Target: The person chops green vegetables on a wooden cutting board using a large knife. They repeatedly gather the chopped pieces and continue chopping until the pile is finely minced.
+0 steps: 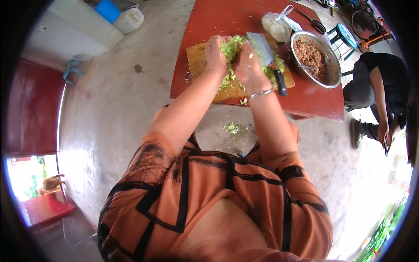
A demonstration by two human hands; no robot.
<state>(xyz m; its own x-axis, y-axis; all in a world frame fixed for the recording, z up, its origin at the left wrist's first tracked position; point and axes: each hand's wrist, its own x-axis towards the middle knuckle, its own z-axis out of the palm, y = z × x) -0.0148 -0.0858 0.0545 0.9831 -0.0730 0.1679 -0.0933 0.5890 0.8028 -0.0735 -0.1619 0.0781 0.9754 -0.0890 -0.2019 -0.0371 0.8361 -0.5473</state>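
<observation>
Between my left hand (216,55) and my right hand (247,64) is a clump of chopped green vegetable (231,47), pressed from both sides above a wooden cutting board (199,67). More chopped bits lie scattered over the board. A cleaver (261,47) with a black handle rests on the board just right of my right hand, green bits sticking to its blade; my hand is not on the handle. To the right, a metal bowl (334,82) holds a brown minced mixture (309,57) and a metal utensil, partly sunk in it.
The red table (216,19) also bears a tied plastic bag (276,26), black-handled scissors (317,26) and a small metal ring (187,76). A seated person (376,82) is right of the table, near a blue stool (346,35). Chopped bits (232,128) lie on the floor.
</observation>
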